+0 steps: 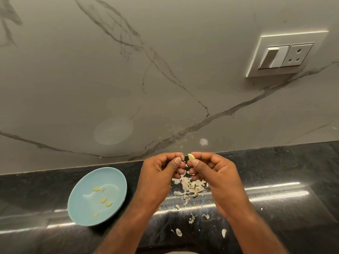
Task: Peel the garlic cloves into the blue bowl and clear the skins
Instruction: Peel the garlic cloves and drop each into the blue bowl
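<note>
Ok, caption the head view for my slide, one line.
Mid-peel: right hand pinches a peeled garlic clove, left hand holds a skin scrap, above loose skins, blue bowl alongside.

We find open black countertop at frame right; the blue bowl blocks lower left, garlic skins litter the centre (strays lower too), and the marble backsplash walls the top.

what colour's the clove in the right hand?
Pale yellow clove; shows best in the head view.
</note>
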Motion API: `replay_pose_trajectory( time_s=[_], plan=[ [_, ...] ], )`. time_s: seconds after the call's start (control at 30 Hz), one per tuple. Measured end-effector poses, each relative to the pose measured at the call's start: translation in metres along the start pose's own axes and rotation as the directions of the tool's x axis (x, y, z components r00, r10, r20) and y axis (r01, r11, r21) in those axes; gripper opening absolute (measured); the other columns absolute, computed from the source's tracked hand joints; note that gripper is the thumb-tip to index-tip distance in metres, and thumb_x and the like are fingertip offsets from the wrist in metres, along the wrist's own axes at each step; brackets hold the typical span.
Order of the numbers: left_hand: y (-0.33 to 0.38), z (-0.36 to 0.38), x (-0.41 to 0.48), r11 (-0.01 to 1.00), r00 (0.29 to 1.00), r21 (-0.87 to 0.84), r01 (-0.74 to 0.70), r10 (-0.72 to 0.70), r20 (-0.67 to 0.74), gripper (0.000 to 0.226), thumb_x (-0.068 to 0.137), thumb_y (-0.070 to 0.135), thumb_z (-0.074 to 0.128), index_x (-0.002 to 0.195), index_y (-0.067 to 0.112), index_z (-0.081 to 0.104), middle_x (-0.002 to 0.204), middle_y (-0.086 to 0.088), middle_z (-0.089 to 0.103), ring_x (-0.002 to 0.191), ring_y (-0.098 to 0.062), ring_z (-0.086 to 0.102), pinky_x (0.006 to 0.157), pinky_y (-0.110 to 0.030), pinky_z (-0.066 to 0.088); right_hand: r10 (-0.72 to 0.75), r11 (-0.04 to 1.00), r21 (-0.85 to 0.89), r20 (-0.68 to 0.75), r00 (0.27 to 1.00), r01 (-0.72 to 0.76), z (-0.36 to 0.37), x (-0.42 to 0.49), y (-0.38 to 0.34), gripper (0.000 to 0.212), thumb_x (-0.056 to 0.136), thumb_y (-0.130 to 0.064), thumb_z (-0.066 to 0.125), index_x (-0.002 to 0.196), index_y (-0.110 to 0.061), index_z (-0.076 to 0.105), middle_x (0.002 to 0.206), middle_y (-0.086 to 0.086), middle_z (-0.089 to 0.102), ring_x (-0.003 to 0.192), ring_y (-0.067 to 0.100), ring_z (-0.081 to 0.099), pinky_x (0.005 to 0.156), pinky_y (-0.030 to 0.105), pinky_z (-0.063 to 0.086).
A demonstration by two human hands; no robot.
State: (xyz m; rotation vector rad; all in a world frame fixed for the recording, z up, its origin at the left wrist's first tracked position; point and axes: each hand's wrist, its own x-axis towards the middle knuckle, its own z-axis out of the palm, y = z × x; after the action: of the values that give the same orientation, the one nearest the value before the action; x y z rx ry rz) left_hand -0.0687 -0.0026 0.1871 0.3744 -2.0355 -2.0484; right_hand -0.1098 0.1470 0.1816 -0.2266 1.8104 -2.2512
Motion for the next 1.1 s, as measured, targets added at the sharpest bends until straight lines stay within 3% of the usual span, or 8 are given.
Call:
replay_pose_trajectory(
  time_s=[0.23,0.4,0.57,0.67,0.8,0.9,1.0,1.1],
  plan=[
    [-0.0004,-0.0004,0.0013,0.992,0.996,0.114,-0.056,0.063,-0.056,0.026,0.088,-0.001,0.068,0.095,0.023,0.073,0.088,0.005,0.077,0.086,-0.011,0.073,0.077,-0.026,0.059,0.053,0.996,0.073,0.018,0.998,-0.054,-0.0009,-0.0011,-0.0014,0.017,0.082,-0.007,0.07,0.099,-0.004,0.072,0.085,0.018,0.075,0.065,0.02,0.065,0.056,0.025,0.054],
    [0.003,-0.0022,-0.0015,0.99,0.996,0.13,-0.049,0.058,-0.067,0.006,0.082,0.021,0.075,0.084,0.016,0.074,0.074,0.0,0.075,0.069,-0.015,0.072,0.063,-0.026,0.058,0.054,0.996,0.073,0.022,0.998,-0.056,-0.0008,-0.0021,-0.0034,0.014,0.086,-0.002,0.068,0.1,-0.002,0.071,0.084,0.018,0.075,0.063,0.019,0.065,0.055,0.025,0.053],
    [0.0004,-0.0053,0.0004,0.963,0.989,0.265,-0.042,0.078,-0.127,0.036,0.08,0.044,0.069,0.069,0.01,0.068,0.062,-0.002,0.07,0.06,-0.019,0.068,0.057,-0.029,0.055,0.058,0.996,0.063,0.014,0.998,-0.059,0.0004,-0.002,-0.004,0.013,0.087,-0.001,0.068,0.099,-0.003,0.071,0.084,0.018,0.075,0.063,0.019,0.064,0.056,0.025,0.053],
    [-0.0038,-0.0061,0.0045,0.95,0.997,0.312,-0.016,0.041,-0.071,0.013,0.093,0.024,0.066,0.082,0.026,0.074,0.077,0.008,0.073,0.075,-0.006,0.069,0.068,-0.03,0.058,0.062,0.996,0.065,0.006,0.998,-0.063,0.0,-0.0019,-0.0038,0.013,0.087,-0.002,0.068,0.1,-0.003,0.071,0.084,0.019,0.075,0.063,0.019,0.064,0.056,0.025,0.053],
    [-0.0047,-0.0055,0.0043,0.965,0.999,0.26,0.018,-0.008,-0.036,0.022,0.091,0.004,0.066,0.09,0.025,0.074,0.082,0.006,0.075,0.077,-0.007,0.071,0.067,-0.023,0.058,0.06,0.996,0.059,-0.006,0.998,-0.059,-0.0014,-0.0018,-0.0031,0.013,0.087,-0.001,0.068,0.1,-0.003,0.071,0.083,0.018,0.075,0.063,0.018,0.064,0.056,0.024,0.053],
    [-0.0027,-0.0046,0.0025,0.978,0.999,0.207,0.022,-0.013,-0.043,0.003,0.085,0.017,0.075,0.082,0.018,0.075,0.073,0.001,0.075,0.067,-0.014,0.072,0.058,-0.024,0.055,0.058,0.997,0.056,-0.007,0.998,-0.057,-0.0025,-0.0014,-0.0021,0.013,0.087,-0.001,0.068,0.1,-0.003,0.071,0.083,0.018,0.074,0.063,0.018,0.064,0.056,0.024,0.053],
    [-0.0011,-0.0045,0.0017,0.977,0.998,0.213,0.021,-0.009,-0.058,0.024,0.083,0.037,0.071,0.076,0.014,0.072,0.069,-0.002,0.073,0.062,-0.016,0.07,0.053,-0.024,0.052,0.057,0.997,0.056,0.001,0.998,-0.056,-0.0022,-0.0015,-0.0031,0.013,0.086,-0.002,0.068,0.099,-0.003,0.071,0.083,0.018,0.074,0.063,0.018,0.064,0.056,0.024,0.053],
    [0.0021,-0.0035,0.0001,0.985,0.999,0.171,-0.003,-0.006,0.051,0.027,0.086,0.041,0.06,0.092,0.02,0.074,0.081,0.0,0.075,0.072,-0.014,0.07,0.058,-0.024,0.054,0.055,0.997,0.059,0.025,0.998,-0.056,-0.0008,-0.0014,-0.0039,0.018,0.079,-0.01,0.072,0.096,-0.004,0.072,0.082,0.017,0.075,0.062,0.018,0.064,0.055,0.025,0.053]
  ],
)
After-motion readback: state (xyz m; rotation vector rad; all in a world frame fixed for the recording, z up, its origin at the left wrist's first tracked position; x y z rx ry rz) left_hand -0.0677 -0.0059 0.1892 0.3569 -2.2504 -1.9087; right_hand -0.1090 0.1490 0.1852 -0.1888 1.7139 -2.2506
